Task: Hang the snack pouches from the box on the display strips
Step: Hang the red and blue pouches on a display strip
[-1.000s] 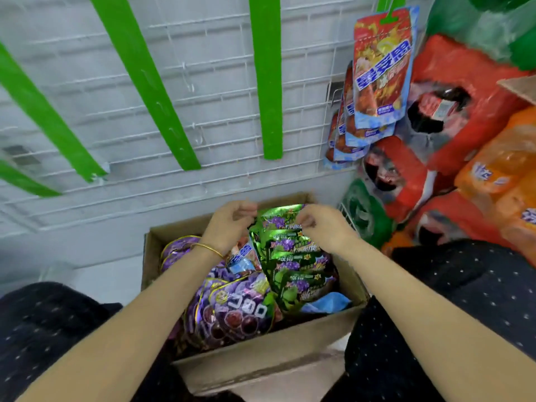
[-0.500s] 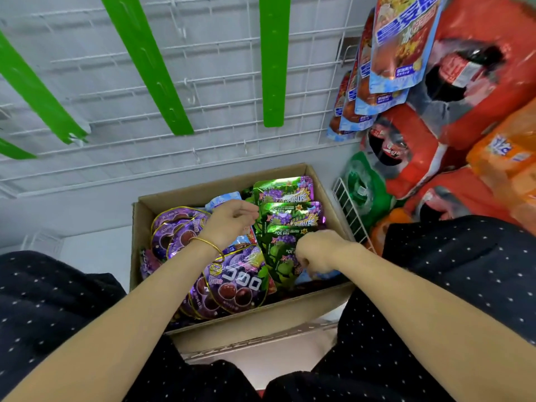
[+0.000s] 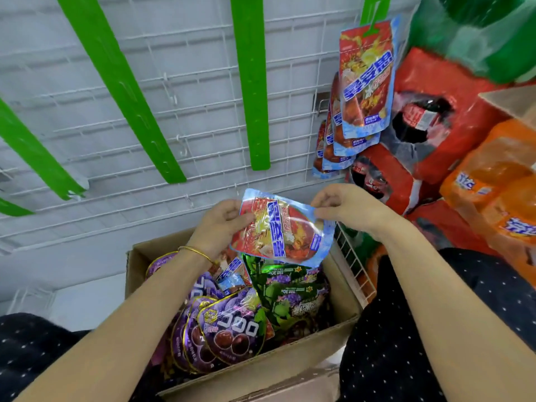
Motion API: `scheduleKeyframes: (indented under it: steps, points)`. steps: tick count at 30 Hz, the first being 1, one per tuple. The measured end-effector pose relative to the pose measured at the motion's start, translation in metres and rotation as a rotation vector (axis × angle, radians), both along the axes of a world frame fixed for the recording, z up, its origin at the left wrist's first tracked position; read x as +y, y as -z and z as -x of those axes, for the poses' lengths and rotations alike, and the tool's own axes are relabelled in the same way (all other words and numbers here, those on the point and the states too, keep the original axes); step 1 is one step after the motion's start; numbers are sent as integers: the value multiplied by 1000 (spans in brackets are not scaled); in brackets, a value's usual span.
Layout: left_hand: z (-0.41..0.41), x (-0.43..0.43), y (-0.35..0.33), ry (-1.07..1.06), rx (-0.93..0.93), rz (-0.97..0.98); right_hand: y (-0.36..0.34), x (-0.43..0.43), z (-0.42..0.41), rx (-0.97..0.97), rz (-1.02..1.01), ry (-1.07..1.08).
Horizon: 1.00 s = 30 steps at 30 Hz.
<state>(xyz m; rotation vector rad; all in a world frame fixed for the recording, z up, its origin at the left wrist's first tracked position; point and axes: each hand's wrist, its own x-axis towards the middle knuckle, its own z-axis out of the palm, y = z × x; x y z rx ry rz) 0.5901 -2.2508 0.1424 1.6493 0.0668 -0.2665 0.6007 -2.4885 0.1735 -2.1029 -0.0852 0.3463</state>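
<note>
While left hand [image 3: 216,229] and right hand [image 3: 346,207] pinch its edges, pouch [image 3: 285,232] clears box [image 3: 278,371].

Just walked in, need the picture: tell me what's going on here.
A person holds a red and blue snack pouch in both hands above the open cardboard box, left hand at its side, right hand pinching a corner. Purple pouches and green pouches lie in the box. Matching pouches hang on the rightmost green strip; the other strips are bare.

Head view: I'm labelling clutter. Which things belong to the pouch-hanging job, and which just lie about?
Job: red pouch, left hand, right hand, cardboard box, green strips, purple pouches.
Lying about: red packs, orange packs.
</note>
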Motion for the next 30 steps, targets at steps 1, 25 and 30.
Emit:
scheduleKeyframes:
  steps: [1,25,30]
  points:
    - [-8,-7,-12,42,-64,-35,-2,3,-2,-53,-13,-21]
    - [-177,-192,-244,-59,-629,-268,-149,-54,-102,-942,-239,546]
    - [-179,-193,-255,-47,-529,-276,-165,-54,-122,-966,-221,594]
